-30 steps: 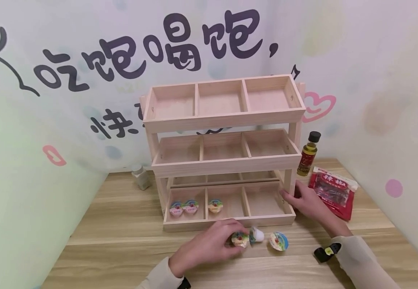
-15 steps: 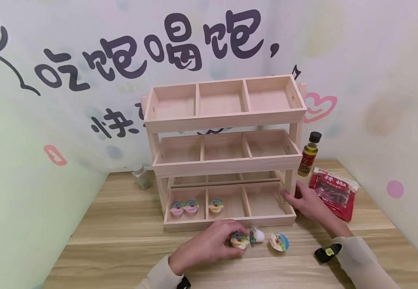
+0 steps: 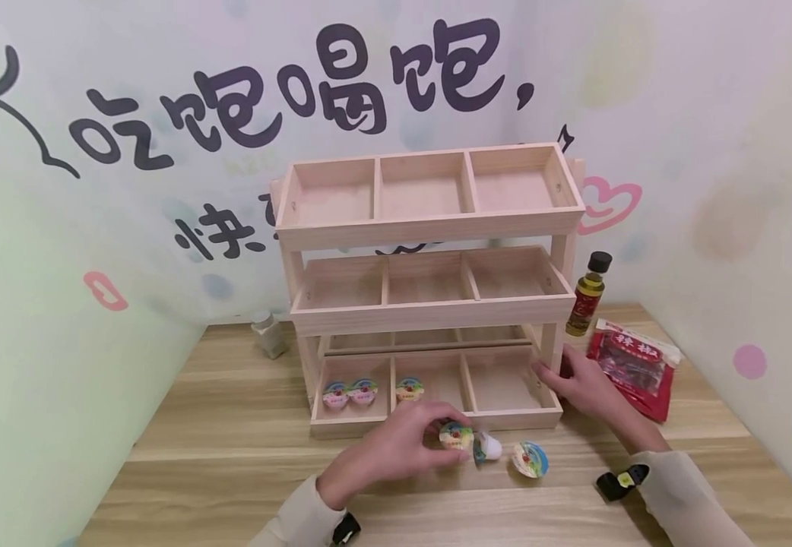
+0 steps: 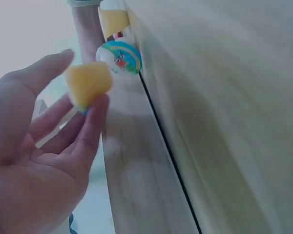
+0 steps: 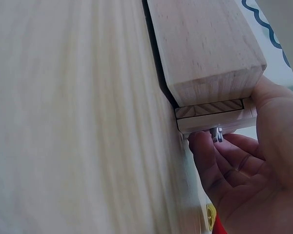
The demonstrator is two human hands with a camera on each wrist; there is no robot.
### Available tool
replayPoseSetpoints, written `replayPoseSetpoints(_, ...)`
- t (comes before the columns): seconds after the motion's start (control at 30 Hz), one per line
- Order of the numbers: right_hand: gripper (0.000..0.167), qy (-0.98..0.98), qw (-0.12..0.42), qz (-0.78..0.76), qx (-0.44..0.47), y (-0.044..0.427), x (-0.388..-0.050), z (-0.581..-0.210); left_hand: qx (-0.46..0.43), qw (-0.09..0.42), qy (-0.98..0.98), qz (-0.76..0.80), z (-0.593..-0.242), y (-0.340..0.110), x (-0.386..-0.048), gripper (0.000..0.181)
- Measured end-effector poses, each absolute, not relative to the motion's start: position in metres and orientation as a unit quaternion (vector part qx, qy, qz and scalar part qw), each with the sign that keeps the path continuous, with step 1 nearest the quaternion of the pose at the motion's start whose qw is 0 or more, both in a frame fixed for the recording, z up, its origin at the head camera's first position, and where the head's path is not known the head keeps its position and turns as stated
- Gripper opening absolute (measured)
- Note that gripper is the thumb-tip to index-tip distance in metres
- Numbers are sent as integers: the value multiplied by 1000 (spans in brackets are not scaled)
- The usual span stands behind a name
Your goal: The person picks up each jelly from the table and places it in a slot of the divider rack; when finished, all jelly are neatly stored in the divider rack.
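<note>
We are facing a pale, decorated corner enclosed on three sides.

We are seeing a wooden table [image 3: 211,456] with streaked light-brown grain running back to a whitish back wall [image 3: 344,148]. Large black Chinese lettering [image 3: 255,140] is spreading across the backdrop, and a pink heart outline [image 3: 608,207] is showing farther right. A faintly green left wall [image 3: 40,395] and a pale right wall [image 3: 745,289] are flanking the table; we are also noticing a solid pink dot [image 3: 749,362] on the right one and blurred pastel blotches. Soft light is falling fairly evenly across the surfaces.
</note>
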State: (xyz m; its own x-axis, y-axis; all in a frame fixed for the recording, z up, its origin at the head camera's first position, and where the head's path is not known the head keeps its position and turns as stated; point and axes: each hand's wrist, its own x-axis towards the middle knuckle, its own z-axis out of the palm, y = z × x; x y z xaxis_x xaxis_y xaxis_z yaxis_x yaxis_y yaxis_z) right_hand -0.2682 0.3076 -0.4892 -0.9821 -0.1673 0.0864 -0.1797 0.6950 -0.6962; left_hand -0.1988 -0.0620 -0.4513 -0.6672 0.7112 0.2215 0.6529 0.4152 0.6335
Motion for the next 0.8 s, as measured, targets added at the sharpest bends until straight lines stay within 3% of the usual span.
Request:
replayPoseSetpoints(0.4,77,-919,13,383,95,308,-266,-492,350,28,846,400,-443,-58,-220,38)
replayPoseSetpoints(0.8,78,-920,14,381,92,309,-268,-491,348,-14,864,363,-446,-57,-249,33)
